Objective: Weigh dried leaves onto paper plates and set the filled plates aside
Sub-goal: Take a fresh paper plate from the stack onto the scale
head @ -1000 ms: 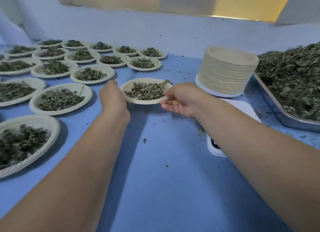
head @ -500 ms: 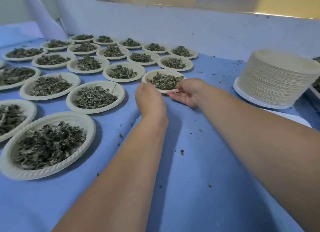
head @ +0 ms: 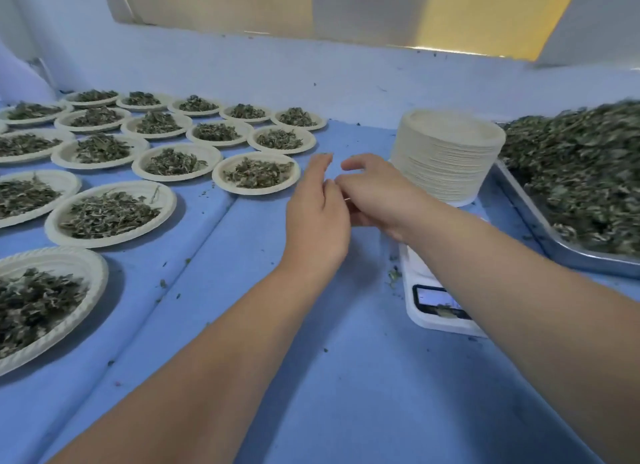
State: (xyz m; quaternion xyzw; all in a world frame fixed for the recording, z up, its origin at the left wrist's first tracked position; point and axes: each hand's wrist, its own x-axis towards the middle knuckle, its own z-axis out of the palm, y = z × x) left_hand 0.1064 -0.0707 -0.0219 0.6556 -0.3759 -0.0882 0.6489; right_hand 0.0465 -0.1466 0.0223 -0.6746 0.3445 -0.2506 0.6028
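The newest filled paper plate of dried leaves sits on the blue table at the right end of a row of filled plates, just left of my hands. My left hand hovers over the table with relaxed fingers, holding nothing. My right hand is beside it, touching it, fingers loosely bent and empty. Behind my right hand stands a tall stack of empty paper plates. The white scale lies under my right forearm, partly hidden. A metal tray heaped with dried leaves is at the right.
Several filled plates cover the left half of the table in rows, reaching back to the blue wall. Leaf crumbs are scattered on the blue cloth in front of me. A fold in the cloth runs diagonally at left centre.
Both hands have let go of the filled plate, which now rests in the row, and have drawn back to the right toward the plate stack. The camera view has swung right.
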